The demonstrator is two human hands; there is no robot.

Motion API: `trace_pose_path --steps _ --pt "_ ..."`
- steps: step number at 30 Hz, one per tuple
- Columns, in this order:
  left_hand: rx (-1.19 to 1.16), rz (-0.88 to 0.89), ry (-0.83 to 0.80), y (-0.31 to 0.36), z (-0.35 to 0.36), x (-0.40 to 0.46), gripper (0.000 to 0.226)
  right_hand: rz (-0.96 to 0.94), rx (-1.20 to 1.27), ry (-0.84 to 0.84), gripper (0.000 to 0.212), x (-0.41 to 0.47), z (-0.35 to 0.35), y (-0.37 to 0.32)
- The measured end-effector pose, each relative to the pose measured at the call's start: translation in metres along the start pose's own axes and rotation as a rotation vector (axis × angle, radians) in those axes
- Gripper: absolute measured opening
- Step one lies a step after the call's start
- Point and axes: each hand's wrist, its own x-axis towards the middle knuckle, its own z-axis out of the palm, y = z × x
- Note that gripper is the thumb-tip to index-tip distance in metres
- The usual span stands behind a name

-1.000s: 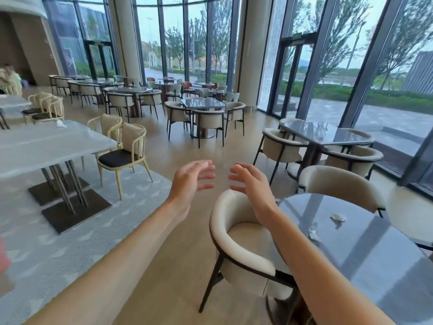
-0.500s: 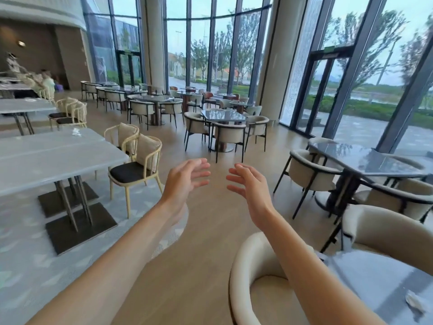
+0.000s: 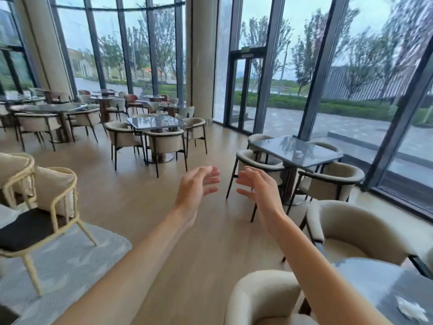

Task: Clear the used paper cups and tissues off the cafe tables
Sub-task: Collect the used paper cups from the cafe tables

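Both hands hold nothing, the left hand (image 3: 196, 187) and right hand (image 3: 260, 191) loosely spread, palms facing, over bare wood floor (image 3: 145, 207) between chairs, a crumpled tissue (image 3: 411, 309) lying on the dark table (image 3: 375, 277) at far right.

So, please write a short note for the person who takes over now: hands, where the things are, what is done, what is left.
Left hand: open, holding nothing, raised over the floor.
Right hand: open, holding nothing, beside the left, not touching it.
Things: one crumpled tissue lies on the dark table at the near right. No paper cup can be made out.
Done: nothing collected yet.
Left: pick up that tissue, then check the other tables; they are too far to judge.
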Motion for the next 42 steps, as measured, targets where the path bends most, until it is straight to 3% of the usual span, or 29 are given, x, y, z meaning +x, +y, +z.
trace_pose_path --steps 6,16,27,34,42 --pt "0.046 0.000 0.038 -0.023 -0.046 0.112 0.024 0.040 0.032 0.004 0.026 0.116 0.056 0.057" --pt "0.165 0.087 0.274 -0.015 -0.159 0.340 0.026 0.112 0.144 -0.251 0.013 0.343 0.237 0.115" --pt "0.076 0.153 0.496 -0.034 -0.296 0.549 0.025 0.119 0.108 -0.412 0.023 0.536 0.422 0.179" --pt "0.035 0.156 0.486 -0.049 -0.387 0.736 0.026 0.096 0.080 -0.403 0.023 0.697 0.540 0.215" --pt "0.050 0.115 0.406 -0.066 -0.429 0.937 0.026 0.073 0.092 -0.329 0.023 0.870 0.615 0.243"
